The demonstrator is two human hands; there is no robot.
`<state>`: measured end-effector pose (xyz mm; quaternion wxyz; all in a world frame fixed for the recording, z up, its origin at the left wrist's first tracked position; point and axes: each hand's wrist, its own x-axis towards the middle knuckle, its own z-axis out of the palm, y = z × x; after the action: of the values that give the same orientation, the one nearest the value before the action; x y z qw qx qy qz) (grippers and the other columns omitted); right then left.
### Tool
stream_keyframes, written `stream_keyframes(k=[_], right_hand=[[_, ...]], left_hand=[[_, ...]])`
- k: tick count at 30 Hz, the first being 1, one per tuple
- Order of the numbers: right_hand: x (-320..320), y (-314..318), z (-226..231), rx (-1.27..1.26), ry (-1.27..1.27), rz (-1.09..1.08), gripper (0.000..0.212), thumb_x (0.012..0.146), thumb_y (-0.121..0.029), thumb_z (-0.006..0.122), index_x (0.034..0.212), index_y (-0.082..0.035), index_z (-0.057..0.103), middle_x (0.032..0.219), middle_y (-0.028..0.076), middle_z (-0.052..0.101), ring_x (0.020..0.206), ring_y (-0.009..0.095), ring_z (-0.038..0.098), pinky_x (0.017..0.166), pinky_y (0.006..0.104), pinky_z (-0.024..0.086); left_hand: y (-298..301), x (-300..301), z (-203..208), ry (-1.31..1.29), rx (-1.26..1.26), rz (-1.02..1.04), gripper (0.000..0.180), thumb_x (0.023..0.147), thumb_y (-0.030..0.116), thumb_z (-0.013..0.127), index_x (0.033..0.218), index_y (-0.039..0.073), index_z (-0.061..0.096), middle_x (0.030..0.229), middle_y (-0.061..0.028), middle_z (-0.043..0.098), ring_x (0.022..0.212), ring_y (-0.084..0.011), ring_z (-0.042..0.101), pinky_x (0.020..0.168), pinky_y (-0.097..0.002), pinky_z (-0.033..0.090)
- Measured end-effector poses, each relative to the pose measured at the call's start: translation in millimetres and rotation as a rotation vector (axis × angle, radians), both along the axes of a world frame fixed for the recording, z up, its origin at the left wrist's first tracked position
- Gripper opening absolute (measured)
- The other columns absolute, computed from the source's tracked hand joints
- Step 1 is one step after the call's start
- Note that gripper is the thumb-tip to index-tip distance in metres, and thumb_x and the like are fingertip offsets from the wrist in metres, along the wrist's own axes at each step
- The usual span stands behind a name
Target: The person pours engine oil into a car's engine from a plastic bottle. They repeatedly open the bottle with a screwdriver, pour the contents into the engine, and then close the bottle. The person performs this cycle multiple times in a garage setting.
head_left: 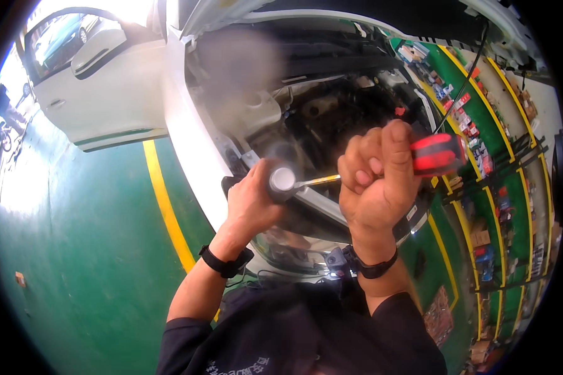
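Observation:
My left hand (251, 197) is closed round a dark cylindrical part with a pale, round end face (283, 179). My right hand (380, 178) grips a screwdriver (436, 154) with a red and black handle that sticks out to the right of the fist. Its thin shaft, partly yellow, runs left from the fingers, and the tip meets the edge of the cylindrical part. Both hands are held over the front edge of a white car's engine bay (319, 109). Blur hides what kind of part the left hand holds.
The white car's fender (197, 156) lies to the left, with its front door (100, 75) standing open beyond. A raised hood (344, 12) is overhead, with a thin prop rod (463, 87) at right. Shelves (507, 206) of boxes and parts line the right side.

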<state>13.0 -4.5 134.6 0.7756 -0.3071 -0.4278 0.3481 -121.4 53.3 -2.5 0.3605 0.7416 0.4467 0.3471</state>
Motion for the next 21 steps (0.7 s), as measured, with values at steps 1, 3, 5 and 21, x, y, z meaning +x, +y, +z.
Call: stream_keyframes(k=[1, 3, 5, 21], right_hand=[[-2, -2, 4, 0.063, -0.031, -0.039, 0.036, 0.108, -0.03, 0.062, 0.082, -0.016, 0.042, 0.066, -0.005, 0.035, 0.052, 0.007, 0.032, 0.043, 0.0241, 0.023], [-6, -4, 6, 0.118, -0.053, -0.073, 0.036, 0.109, -0.03, 0.062, 0.082, -0.016, 0.043, 0.067, -0.005, 0.034, 0.051, 0.007, 0.031, 0.043, 0.0234, 0.022], [-9, -7, 6, 0.254, -0.105, -0.054, 0.035, 0.109, -0.029, 0.061, 0.083, -0.015, 0.043, 0.066, -0.005, 0.035, 0.051, 0.007, 0.032, 0.043, 0.0225, 0.023], [-9, 3, -23, 0.185, -0.303, -0.159, 0.023, 0.108, -0.013, 0.061, 0.09, -0.012, 0.046, 0.063, -0.001, 0.041, 0.05, 0.009, 0.037, 0.045, 0.0253, 0.028]], left_hand=[[0, 0, 0, 0.002, -0.001, -0.002, 0.068, 0.066, 0.013, 0.08, 0.131, 0.015, 0.06, 0.12, -0.0165, 0.074, 0.111, -0.0427, 0.07, 0.091, -0.0472, 0.057], [-2, 0, 0, 0.012, -0.011, 0.001, 0.067, 0.067, 0.013, 0.08, 0.131, 0.015, 0.06, 0.119, -0.0165, 0.073, 0.111, -0.0425, 0.07, 0.091, -0.047, 0.057], [-1, 0, 1, -0.002, -0.009, -0.013, 0.065, 0.069, 0.015, 0.081, 0.131, 0.015, 0.06, 0.119, -0.0171, 0.073, 0.11, -0.0425, 0.07, 0.091, -0.0472, 0.057], [-1, 2, -4, 0.028, 0.058, 0.012, 0.061, 0.073, 0.021, 0.083, 0.129, 0.016, 0.061, 0.114, -0.0186, 0.075, 0.105, -0.0437, 0.071, 0.088, -0.0479, 0.057]])
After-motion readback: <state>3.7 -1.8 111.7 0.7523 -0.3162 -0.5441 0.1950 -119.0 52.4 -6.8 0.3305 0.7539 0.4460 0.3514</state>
